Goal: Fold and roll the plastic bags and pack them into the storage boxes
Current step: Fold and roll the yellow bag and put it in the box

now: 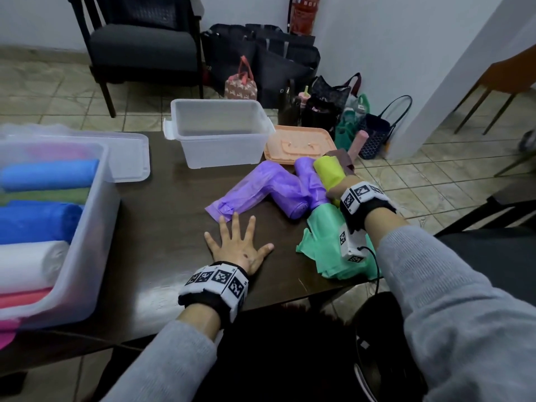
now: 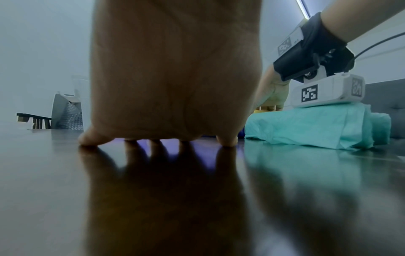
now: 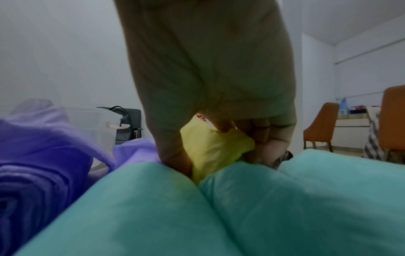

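Observation:
My left hand [image 1: 236,246] lies flat on the dark table [image 1: 162,227] with fingers spread, its fingertips at the edge of a purple bag [image 1: 249,190]. In the left wrist view that left hand [image 2: 175,86] presses palm down on the glossy top. My right hand [image 1: 336,191] grips a yellow-green rolled bag [image 1: 329,169] at the table's right side; in the right wrist view its fingers [image 3: 221,124] curl round the yellow bag [image 3: 212,149]. A second purple roll [image 1: 310,187] and a crumpled mint green bag [image 1: 327,245] lie beneath my right wrist.
An empty clear box [image 1: 217,132] stands at the table's back, an orange lid [image 1: 298,146] to its right. A clear box [image 1: 87,227] at the left holds several rolled bags; its lid [image 1: 127,158] lies behind. Chairs and bags stand on the floor beyond.

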A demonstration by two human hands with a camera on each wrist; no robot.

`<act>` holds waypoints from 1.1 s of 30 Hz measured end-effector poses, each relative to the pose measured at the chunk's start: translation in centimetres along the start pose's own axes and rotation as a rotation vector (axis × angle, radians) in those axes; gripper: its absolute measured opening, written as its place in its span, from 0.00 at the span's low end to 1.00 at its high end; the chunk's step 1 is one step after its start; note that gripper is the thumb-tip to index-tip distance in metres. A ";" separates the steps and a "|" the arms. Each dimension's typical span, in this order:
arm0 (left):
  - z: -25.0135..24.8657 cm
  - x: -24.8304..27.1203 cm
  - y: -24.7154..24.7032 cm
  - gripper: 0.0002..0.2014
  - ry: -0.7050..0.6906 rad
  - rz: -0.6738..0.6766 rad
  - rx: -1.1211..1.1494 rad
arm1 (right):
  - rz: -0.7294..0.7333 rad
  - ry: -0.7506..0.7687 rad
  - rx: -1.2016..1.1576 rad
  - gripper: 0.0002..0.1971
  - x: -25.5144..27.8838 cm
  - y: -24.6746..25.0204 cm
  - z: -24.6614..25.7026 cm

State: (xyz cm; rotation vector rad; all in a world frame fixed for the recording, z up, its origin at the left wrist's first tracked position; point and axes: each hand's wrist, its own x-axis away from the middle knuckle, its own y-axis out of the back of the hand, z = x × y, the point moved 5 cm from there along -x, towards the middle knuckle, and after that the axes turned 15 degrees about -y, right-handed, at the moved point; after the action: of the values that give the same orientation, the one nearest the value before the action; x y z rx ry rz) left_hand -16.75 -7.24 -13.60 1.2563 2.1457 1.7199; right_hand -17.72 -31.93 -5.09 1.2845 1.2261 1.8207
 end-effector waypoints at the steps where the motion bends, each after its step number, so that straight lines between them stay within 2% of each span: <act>1: 0.0 0.0 0.0 0.38 0.000 0.004 -0.001 | -0.019 -0.016 0.054 0.19 0.1 0.1 0.0; 6: 0.0 0.0 -0.1 0.38 0.007 0.034 -0.002 | -0.106 0.027 0.121 0.16 0.3 0.3 0.1; 10: 0.0 0.0 -0.1 0.38 0.009 0.048 -0.003 | -0.095 0.072 0.030 0.22 -0.7 -0.1 0.3; 12: 0.1 0.0 -0.1 0.38 0.006 0.055 0.004 | -0.098 0.040 0.019 0.26 -0.8 0.2 0.8; 14: 0.2 0.1 -0.1 0.38 0.001 0.064 0.015 | -0.140 -0.023 -0.008 0.29 0.0 1.2 1.1; 19: 0.3 0.1 0.0 0.39 -0.005 0.065 0.041 | -0.273 0.025 -0.027 0.30 1.7 3.1 2.3; 23: 0.8 1.1 0.5 0.42 -0.063 0.033 0.069 | -0.237 0.205 -0.053 0.31 4.9 3.2 4.3; 27: 3.4 3.6 1.9 0.51 -0.099 -0.112 0.042 | -0.129 0.482 0.034 0.28 9.6 0.2 7.3; 30: 7.2 5.5 2.8 0.54 0.032 -0.150 0.065 | -0.076 0.633 0.124 0.25 12.7 -3.6 9.1; 33: 10.6 7.0 2.2 0.54 0.188 -0.082 0.136 | -0.116 0.732 0.215 0.25 15.3 -7.6 10.3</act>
State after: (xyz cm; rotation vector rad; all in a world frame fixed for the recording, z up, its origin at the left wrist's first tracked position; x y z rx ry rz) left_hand -14.24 5.33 -12.70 1.0559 2.4198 1.7478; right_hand -13.99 -12.34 -5.01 0.6157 1.8694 2.1947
